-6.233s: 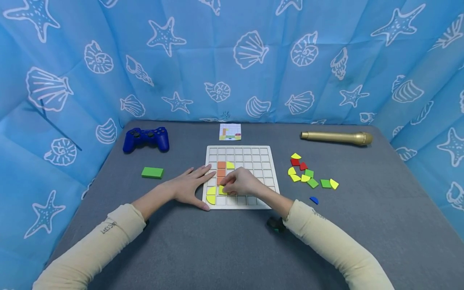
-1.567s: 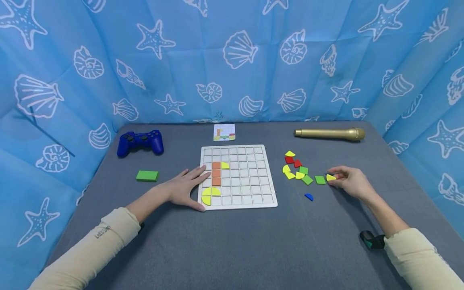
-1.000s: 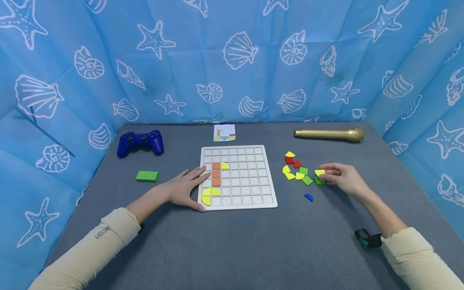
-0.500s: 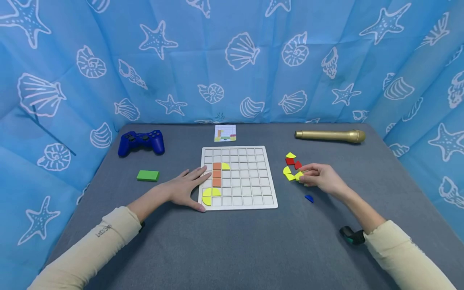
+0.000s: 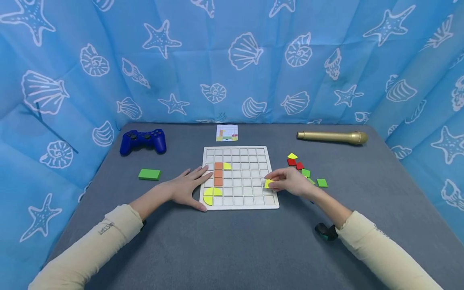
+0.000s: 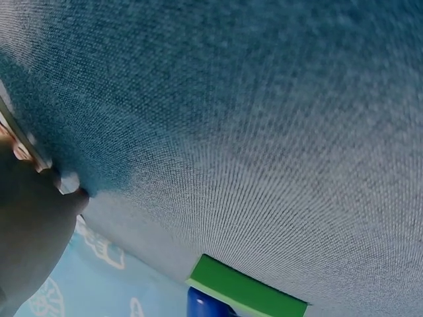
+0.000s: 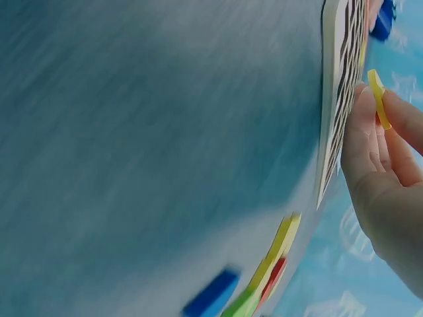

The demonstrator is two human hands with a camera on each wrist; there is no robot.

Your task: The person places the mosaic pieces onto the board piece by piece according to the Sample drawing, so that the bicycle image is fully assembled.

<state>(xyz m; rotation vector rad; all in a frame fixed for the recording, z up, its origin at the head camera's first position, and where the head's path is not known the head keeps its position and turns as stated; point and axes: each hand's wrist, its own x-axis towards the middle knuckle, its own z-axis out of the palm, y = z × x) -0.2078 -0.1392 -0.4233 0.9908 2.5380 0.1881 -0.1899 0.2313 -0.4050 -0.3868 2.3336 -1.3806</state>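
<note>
In the head view, my left hand (image 5: 186, 189) rests spread on the left edge of a white grid board (image 5: 235, 208). My right hand (image 5: 295, 182) pinches a yellow quarter-circle tile (image 5: 268, 184) between thumb and fingers, above the board's right edge; the right wrist view shows this yellow tile (image 7: 378, 99) held on edge. On the board, orange square tiles (image 5: 218, 173) form a column with a yellow tile (image 5: 227, 166) beside its top. More yellow tiles (image 5: 208, 200) sit at the lower left. The right hand hides part of the loose tiles.
Right of the board lie loose red (image 5: 291, 162), green (image 5: 322, 183) and yellow tiles (image 5: 292, 156); a blue tile (image 7: 211, 293) shows in the right wrist view. Around are a pattern card (image 5: 227, 133), a blue game controller (image 5: 143, 141), a green block (image 5: 149, 174) and a gold microphone (image 5: 332, 137).
The right hand, earlier placing a yellow tile at the board's lower left, picked up the rightmost loose yellow one and carried it leftward to the board. The left hand has stayed on the board.
</note>
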